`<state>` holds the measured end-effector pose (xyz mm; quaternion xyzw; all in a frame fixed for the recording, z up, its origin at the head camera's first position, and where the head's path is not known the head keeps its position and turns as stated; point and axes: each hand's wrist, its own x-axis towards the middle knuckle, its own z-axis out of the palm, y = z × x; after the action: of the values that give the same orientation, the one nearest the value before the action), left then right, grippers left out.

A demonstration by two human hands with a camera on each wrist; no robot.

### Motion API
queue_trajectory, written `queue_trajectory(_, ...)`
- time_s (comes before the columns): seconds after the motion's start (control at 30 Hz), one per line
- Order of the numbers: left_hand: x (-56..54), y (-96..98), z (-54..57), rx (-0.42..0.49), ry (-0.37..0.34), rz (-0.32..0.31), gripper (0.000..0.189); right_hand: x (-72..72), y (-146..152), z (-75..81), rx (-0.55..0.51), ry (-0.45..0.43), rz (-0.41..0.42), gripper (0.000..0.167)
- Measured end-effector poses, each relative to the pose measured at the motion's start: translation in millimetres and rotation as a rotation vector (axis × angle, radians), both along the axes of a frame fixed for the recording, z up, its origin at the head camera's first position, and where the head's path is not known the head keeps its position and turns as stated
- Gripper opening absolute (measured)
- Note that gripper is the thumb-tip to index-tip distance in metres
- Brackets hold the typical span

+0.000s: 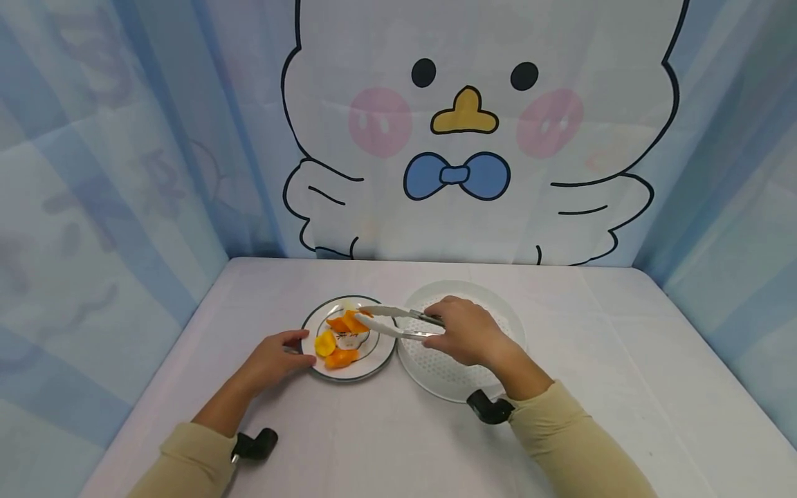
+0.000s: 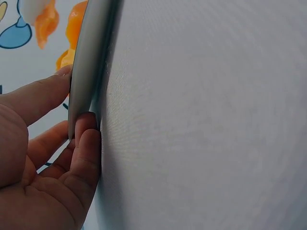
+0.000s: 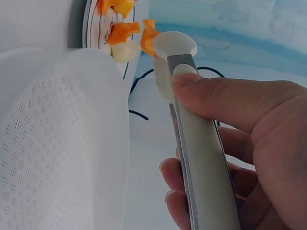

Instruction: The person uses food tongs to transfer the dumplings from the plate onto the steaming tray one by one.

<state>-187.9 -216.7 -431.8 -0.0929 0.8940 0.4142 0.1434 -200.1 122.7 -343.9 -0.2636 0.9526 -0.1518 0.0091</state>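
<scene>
My left hand (image 1: 274, 363) grips the left rim of a white plate (image 1: 376, 356) with a dark edge. In the left wrist view the thumb lies over the plate's rim (image 2: 88, 57) and the fingers are beneath it. On the plate lie several orange pieces (image 1: 341, 358), a yellow piece (image 1: 325, 343) and a pale one, their kind unclear. My right hand (image 1: 470, 332) holds tongs (image 1: 389, 330) with pale tips over the plate's right side. An orange piece (image 3: 149, 39) appears at the tips in the right wrist view; whether it is clamped cannot be told.
A white perforated basket (image 1: 436, 377) stands right beside the plate, under my right hand and the tongs. White cloth (image 1: 623, 387) covers the table. Printed curtains (image 1: 454, 228) hang at the back and both sides.
</scene>
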Motion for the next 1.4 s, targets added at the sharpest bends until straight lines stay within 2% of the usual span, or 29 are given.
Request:
queue_trajectory(0.27, 1.0, 1.3, 1.1, -0.002, 0.019, -0.003, 0.069, -0.2, 27.6, 3.6, -0.062, 0.064, -0.015, 0.046)
queue_trajectory(0.5, 2.8, 1.8, 2.6, 0.0, 0.022, -0.004, 0.07, -0.5, 56.3, -0.3, -0.098, 0.066, -0.091, 0.048)
queue_trajectory(0.83, -0.7, 0.3, -1.9, -0.015, 0.021, -0.012, 0.07, -1.4, 89.5, -6.9, -0.1, 0.054, -0.208, 0.049)
queue_trajectory(1.03, -1.3, -0.4, -4.9, -0.01, 0.019, -0.011, 0.07, -4.5, 101.2, -16.8, -0.092, 0.05, -0.255, 0.052)
queue_trajectory(1.4, -0.8, -0.8, -5.2, -0.012, 0.029, -0.012, 0.072, -10.8, 107.9, -26.0, -0.072, 0.023, -0.285, 0.052)
